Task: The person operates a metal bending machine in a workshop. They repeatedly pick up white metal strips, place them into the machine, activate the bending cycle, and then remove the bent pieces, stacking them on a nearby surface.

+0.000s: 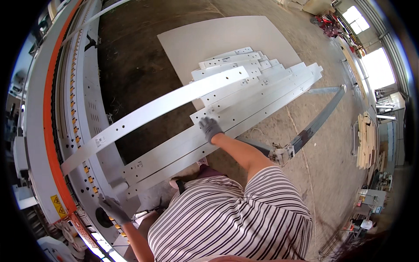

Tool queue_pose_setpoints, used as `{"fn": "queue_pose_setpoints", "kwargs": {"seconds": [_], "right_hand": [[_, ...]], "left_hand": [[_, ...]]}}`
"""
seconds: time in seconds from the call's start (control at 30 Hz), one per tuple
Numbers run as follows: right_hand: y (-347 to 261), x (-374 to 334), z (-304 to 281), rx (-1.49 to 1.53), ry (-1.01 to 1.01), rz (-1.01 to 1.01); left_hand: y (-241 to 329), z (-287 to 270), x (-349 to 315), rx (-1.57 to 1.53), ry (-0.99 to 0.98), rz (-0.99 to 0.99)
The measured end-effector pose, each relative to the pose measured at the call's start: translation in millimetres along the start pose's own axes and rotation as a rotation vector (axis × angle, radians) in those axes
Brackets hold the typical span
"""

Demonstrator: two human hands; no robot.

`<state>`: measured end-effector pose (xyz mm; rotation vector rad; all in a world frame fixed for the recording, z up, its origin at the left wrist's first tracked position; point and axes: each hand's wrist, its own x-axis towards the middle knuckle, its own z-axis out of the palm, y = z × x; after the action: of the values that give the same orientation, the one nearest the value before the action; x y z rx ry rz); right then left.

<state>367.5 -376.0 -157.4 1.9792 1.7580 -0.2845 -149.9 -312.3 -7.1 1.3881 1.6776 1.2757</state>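
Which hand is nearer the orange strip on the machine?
Left: the left hand is near the lower end of the orange strip; the right hand is farther away, at the stacked white boards.

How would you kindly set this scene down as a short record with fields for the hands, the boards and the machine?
Left hand: grey glove, by the machine's near end; grip unclear
Right hand: grey glove, fingers on the stacked boards
Stacked boards: white, drilled, stepped ends
Long white strip: slants from the machine to above the stack; contact there unclear
Large pale sheet: partly under the stack in view
Machine: light grey, orange band, yellow warning labels
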Motion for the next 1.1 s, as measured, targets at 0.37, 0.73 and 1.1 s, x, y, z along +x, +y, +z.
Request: {"fn": "queue_pose_setpoints", "kwargs": {"seconds": [0.37,0.73,1.1], "right_hand": [[99.7,28.6,29.8,0.378,0.113,0.472],[55.8,0.1,26.1,0.357,-0.040,0.072],[30.3,-4.3,-7.9,-0.012,-0.075,-0.241]], "left_hand": [[-21.7,20.2,-81.7,0.162,-0.262,-0.178],[-30.2,33.5,-117.5,0.059,-0.285,-0.444],[-7.6,27.9,-108.9,0.050,-0.283,-0.530]]}}
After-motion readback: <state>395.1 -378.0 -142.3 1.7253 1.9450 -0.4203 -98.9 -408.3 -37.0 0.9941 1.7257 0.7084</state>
